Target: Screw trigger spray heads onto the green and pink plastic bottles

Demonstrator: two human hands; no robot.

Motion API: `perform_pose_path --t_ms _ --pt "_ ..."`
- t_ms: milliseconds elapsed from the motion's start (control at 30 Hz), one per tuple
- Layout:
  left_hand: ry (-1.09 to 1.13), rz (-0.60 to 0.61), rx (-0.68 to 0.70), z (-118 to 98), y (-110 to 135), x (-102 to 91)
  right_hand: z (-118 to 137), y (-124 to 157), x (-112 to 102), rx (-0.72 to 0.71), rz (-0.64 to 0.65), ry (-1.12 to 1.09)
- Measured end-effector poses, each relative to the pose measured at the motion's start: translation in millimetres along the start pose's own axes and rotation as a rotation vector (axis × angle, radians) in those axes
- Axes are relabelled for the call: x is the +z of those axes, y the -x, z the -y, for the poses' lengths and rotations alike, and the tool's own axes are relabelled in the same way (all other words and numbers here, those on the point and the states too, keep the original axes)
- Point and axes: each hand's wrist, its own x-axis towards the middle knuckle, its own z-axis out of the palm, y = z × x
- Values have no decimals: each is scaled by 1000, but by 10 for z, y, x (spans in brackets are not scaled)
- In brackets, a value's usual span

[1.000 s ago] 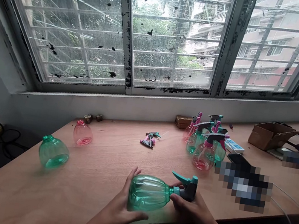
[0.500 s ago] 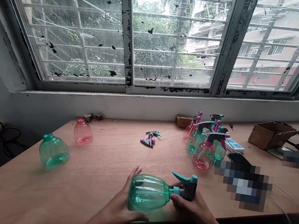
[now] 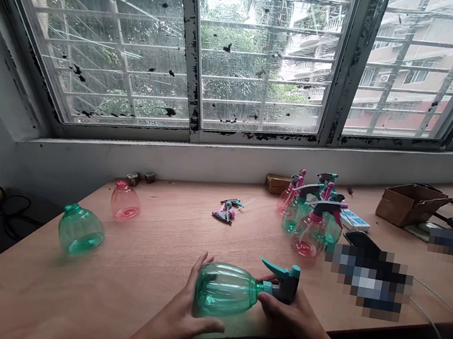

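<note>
A clear green spray bottle [image 3: 226, 291] lies sideways in the air near the table's front edge, its base to the left. Its black and teal trigger head [image 3: 286, 283] points right. My left hand [image 3: 180, 312] cups the base, thumb below and fingers on the far side. At the neck, my right hand [image 3: 283, 312] is closed around the collar, thumb on the near side; its other fingers are mostly hidden. Two loose pink and teal trigger heads [image 3: 225, 213] lie farther back. To the left stand a headless green bottle [image 3: 81, 231] and a headless pink bottle [image 3: 125, 202].
Several pink and green spray bottles with heads [image 3: 311, 230] stand grouped at right. Behind them is a small brown box [image 3: 277, 184]. An open carton [image 3: 409, 204], a dark phone [image 3: 364, 243] and a blurred patch lie farther right. The wooden table [image 3: 140, 271] borders the window wall.
Almost nothing differs. Both hands keep their hold on the green spray bottle, which has shifted only very slightly.
</note>
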Motion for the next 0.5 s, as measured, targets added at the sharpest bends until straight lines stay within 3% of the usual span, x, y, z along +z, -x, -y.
perform_pose_path --t_ms 500 --pt "-44 -12 -5 -4 7 15 45 -4 6 13 -13 -6"
